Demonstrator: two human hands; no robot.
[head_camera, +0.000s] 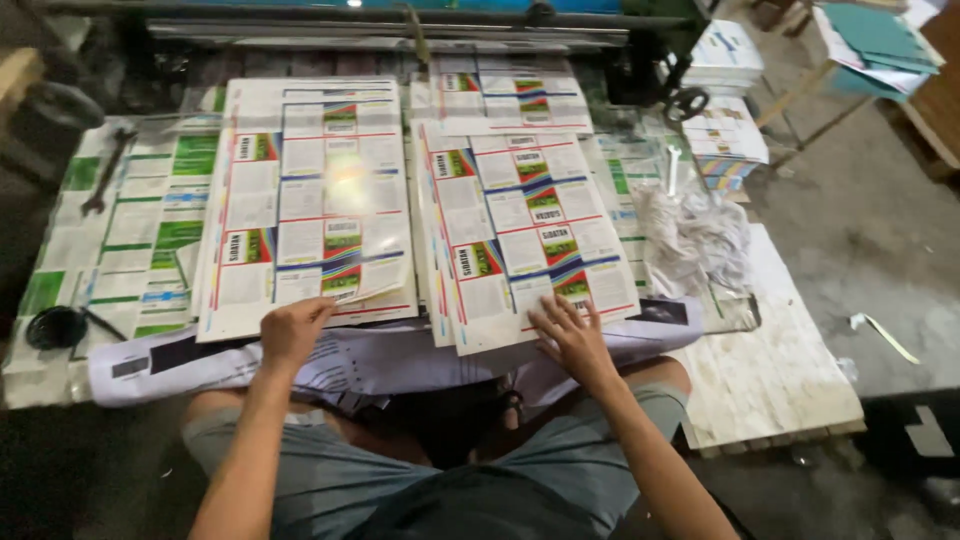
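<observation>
At bench front, left to right:
Wrench (108, 172): lying on the green-printed sheets (150, 240), far left, well apart from both hands.
Left hand (292, 330): curled, fingers bent over the near edge of the left stack (305, 200); whether a sheet is actually pinched cannot be told.
Left stack: long axis runs away from the person, slightly tilted; top sheet is lifted at the near right corner.
Risk, left: the lifted corner could be creased or folded under if pressed flat by the hand.
Right stack (525, 225): long axis away from the person, far end leaning left; near end overhangs the white paper (400, 360) on the lap.
Right hand (572, 335): open, fingers spread flat on the near edge, nothing gripped.
Risk, right: sheets are fanned (edges not flush), so a sideways push could skew the pile further or slide it off the lap.
</observation>
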